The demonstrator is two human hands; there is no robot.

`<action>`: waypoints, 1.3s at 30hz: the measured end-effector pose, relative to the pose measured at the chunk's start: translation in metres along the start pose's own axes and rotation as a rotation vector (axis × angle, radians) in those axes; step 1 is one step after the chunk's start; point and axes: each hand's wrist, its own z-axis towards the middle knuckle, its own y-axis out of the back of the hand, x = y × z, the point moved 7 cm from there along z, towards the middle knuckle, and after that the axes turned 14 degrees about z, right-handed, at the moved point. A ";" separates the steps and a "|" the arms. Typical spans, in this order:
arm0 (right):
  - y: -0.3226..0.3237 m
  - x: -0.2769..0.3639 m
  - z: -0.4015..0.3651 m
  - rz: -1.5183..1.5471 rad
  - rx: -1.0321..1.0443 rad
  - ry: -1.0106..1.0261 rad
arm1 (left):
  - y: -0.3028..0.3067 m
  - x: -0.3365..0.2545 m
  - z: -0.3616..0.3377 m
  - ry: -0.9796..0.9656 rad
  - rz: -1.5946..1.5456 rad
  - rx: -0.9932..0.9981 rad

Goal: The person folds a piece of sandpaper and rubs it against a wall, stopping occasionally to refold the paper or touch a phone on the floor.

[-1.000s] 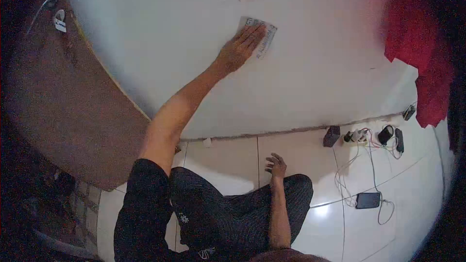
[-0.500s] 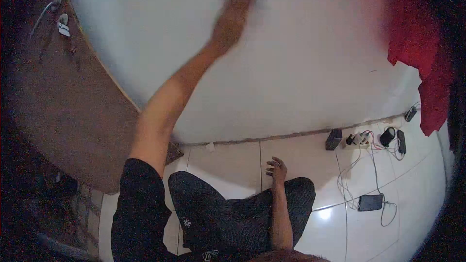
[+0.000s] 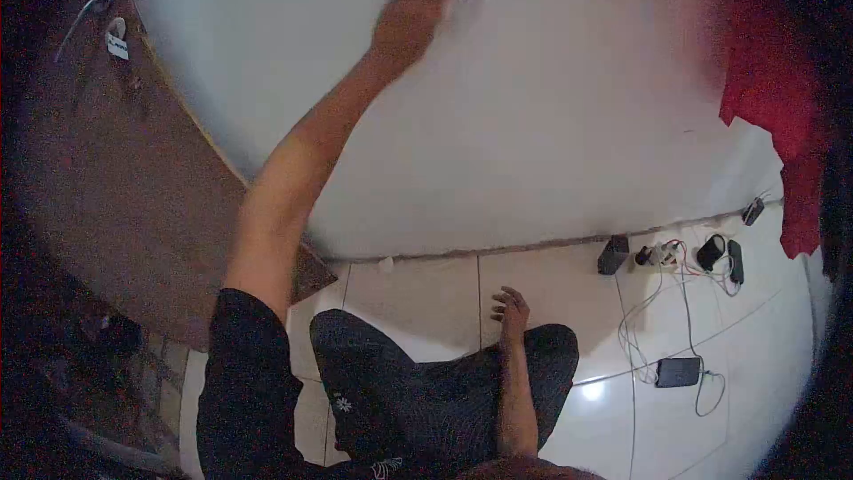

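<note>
My left arm stretches up across the white wall [image 3: 569, 116], and my left hand [image 3: 416, 11] is against or close to it near the top edge of the view. Motion smears its fingers, and a greyish blur lies beside the fingertips; whether the hand holds anything cannot be made out. Resting by my right knee [image 3: 553, 356], my right hand [image 3: 511, 309] has its fingers apart and nothing in them. Dark trousers [image 3: 426, 400] cover my bent legs as I sit on the tiled floor [image 3: 409, 302].
At left stands a brown door [image 3: 133, 187] with a handle [image 3: 84, 22] and a white tag [image 3: 117, 46]. Red cloth [image 3: 769, 107] hangs at right. Along the wall base lie a power strip with plugs [image 3: 662, 255], a black box [image 3: 613, 254], cables and a black adapter [image 3: 678, 372].
My left hand has shifted slightly up and to the left along the wall. My right hand stays by the knee. The view has tilted a little.
</note>
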 end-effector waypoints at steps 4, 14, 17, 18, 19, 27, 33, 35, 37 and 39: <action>-0.007 0.004 -0.003 0.002 -0.023 -0.033 | -0.010 -0.014 -0.007 0.325 -0.147 -0.129; -0.008 0.005 -0.003 -0.045 -0.037 -0.037 | -0.011 -0.110 -0.058 -0.301 -0.031 0.199; -0.002 0.000 0.007 0.000 -0.030 -0.061 | -0.001 -0.034 -0.034 0.154 -0.374 0.037; 0.002 -0.007 0.007 0.046 -0.033 -0.087 | 0.025 -0.014 -0.025 0.257 -0.229 -0.038; 0.001 -0.005 0.004 0.051 -0.039 -0.094 | 0.043 -0.002 -0.024 0.360 -0.083 -0.109; -0.005 0.001 -0.001 -0.021 -0.023 -0.009 | -0.002 -0.105 -0.054 -0.281 0.041 0.176; -0.004 0.005 0.000 -0.005 -0.054 -0.094 | 0.010 -0.014 -0.036 0.246 -0.063 -0.005; 0.003 -0.002 0.006 0.012 -0.058 -0.046 | 0.004 -0.038 -0.037 0.189 -0.129 0.015; 0.009 -0.002 0.004 0.002 -0.048 0.008 | 0.002 -0.065 -0.044 0.113 -0.231 0.033; 0.007 -0.006 0.005 0.072 -0.042 -0.069 | 0.005 -0.085 -0.048 -0.137 0.141 0.191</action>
